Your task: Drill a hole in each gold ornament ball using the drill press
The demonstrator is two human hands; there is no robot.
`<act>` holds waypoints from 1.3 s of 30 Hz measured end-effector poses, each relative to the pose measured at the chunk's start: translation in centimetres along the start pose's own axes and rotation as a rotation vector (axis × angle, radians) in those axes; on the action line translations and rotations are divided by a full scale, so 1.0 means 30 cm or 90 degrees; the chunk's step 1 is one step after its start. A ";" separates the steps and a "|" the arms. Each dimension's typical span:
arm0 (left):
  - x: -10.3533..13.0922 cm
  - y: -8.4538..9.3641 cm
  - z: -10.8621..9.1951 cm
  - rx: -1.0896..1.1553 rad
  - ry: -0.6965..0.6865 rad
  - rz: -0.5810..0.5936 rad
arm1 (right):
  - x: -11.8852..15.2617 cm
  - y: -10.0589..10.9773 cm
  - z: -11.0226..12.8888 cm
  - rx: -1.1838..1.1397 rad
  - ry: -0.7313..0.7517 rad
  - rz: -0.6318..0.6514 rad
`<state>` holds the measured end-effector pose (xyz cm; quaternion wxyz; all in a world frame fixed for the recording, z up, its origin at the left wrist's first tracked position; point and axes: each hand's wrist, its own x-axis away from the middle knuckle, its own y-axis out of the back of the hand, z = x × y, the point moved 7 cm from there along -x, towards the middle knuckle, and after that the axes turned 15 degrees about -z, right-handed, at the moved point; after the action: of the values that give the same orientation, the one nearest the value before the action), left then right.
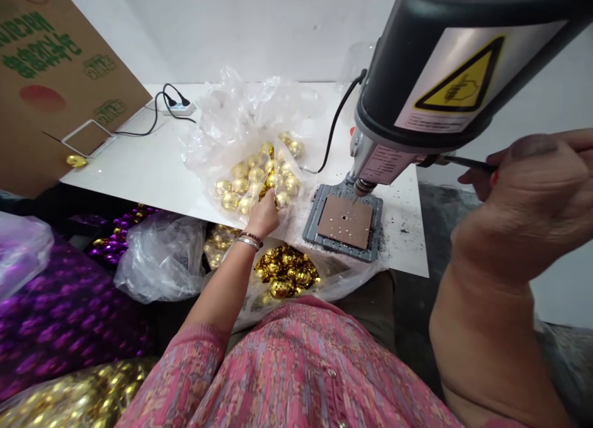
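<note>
My left hand [265, 215] reaches into a clear plastic bag [217, 128] of shiny gold balls [254, 175] on the white table. Its fingers look curled in against the balls, and whatever they hold is hidden. On the right, my right hand [523, 199] is closed around the dark feed lever [467, 163] of a bench drill press [417, 76]. Below the drill's chuck [364, 188], a brown square board [347, 221] with a small dark hole lies on the grey metal base [316, 215]. Pale chips are scattered over the board.
An open bag of gold balls [287, 270] rests at my lap. Purple balls in a bag [69, 317] and more gold ones [78, 397] are at left. A cardboard box [60, 70], a loose gold ball [76, 161] and a power strip [180, 109] sit on the table [152, 175]. Dark shavings surround the drill base.
</note>
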<state>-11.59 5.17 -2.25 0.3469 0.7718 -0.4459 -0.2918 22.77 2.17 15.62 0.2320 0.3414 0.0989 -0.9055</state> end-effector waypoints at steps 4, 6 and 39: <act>0.016 0.038 0.053 0.324 0.156 -0.016 | 0.009 0.007 0.015 -0.022 0.036 0.000; 0.030 0.072 0.052 0.486 0.191 0.002 | 0.014 0.008 0.010 -0.013 0.039 0.001; 0.115 -0.212 -0.385 0.124 -0.220 0.181 | -0.056 -0.050 0.132 -0.098 0.067 0.191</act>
<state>1.78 7.58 -0.98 0.2268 0.6697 -0.6287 -0.3238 20.88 2.73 19.72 0.3840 0.3806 0.1278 -0.8315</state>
